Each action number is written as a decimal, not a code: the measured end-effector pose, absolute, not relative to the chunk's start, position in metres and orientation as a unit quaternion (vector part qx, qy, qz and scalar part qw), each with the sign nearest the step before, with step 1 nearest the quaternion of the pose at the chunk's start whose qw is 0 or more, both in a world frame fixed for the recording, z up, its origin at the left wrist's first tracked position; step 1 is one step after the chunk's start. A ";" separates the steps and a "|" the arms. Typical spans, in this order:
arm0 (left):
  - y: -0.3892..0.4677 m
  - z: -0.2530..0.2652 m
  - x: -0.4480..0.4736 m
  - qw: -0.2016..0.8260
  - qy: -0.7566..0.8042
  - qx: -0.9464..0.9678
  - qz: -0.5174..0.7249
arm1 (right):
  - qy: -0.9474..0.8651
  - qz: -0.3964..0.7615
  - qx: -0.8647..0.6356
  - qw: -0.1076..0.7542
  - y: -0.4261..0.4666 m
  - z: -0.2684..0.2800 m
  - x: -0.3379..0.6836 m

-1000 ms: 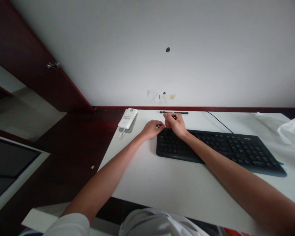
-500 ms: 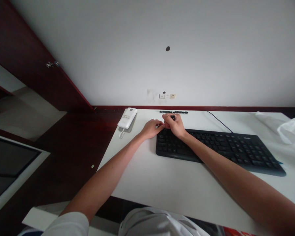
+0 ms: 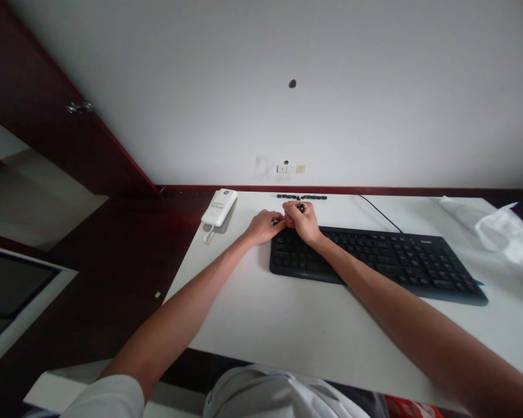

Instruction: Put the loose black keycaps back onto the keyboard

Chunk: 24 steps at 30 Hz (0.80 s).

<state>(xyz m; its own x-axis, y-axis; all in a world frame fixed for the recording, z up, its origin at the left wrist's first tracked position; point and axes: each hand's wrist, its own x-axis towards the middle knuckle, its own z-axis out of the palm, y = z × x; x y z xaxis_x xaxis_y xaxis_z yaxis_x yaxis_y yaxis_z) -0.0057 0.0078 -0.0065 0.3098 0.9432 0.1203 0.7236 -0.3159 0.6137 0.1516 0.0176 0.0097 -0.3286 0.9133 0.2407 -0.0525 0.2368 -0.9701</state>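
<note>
A black keyboard (image 3: 375, 261) lies on the white table (image 3: 253, 313). My right hand (image 3: 303, 220) is wrapped in a fist round a dark-handled tool (image 3: 301, 207), over the keyboard's far left corner. Only the end of that handle shows, so its kind is unclear. My left hand (image 3: 264, 226) rests at the same corner, thumb and fingers pressed together against the right hand. A small dark and pale bit shows by its fingertips, too small to name. Behind the hands lies a row of small black pieces that look like keycaps (image 3: 314, 197).
A white power bank (image 3: 220, 208) with a short loop cable is at the table's far left. The keyboard cord (image 3: 381, 213) runs toward the back edge. A crumpled white bag (image 3: 509, 235) lies at the right. Wall sockets (image 3: 292, 169) are beyond the table.
The whole view has shifted slightly, so everything sits a little further left. Both hands keep nearly the same place and grip at the keyboard's corner.
</note>
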 end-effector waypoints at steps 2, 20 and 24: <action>0.007 -0.006 -0.006 0.232 0.534 0.778 0.238 | -0.620 0.500 -0.331 0.507 0.017 0.008 0.151; 0.007 -0.013 -0.011 0.223 0.491 0.798 0.271 | -0.666 0.428 -0.355 0.498 0.025 0.033 0.176; 0.007 -0.012 -0.010 0.240 0.485 0.795 0.275 | -0.681 0.318 -0.395 0.528 0.021 0.052 0.209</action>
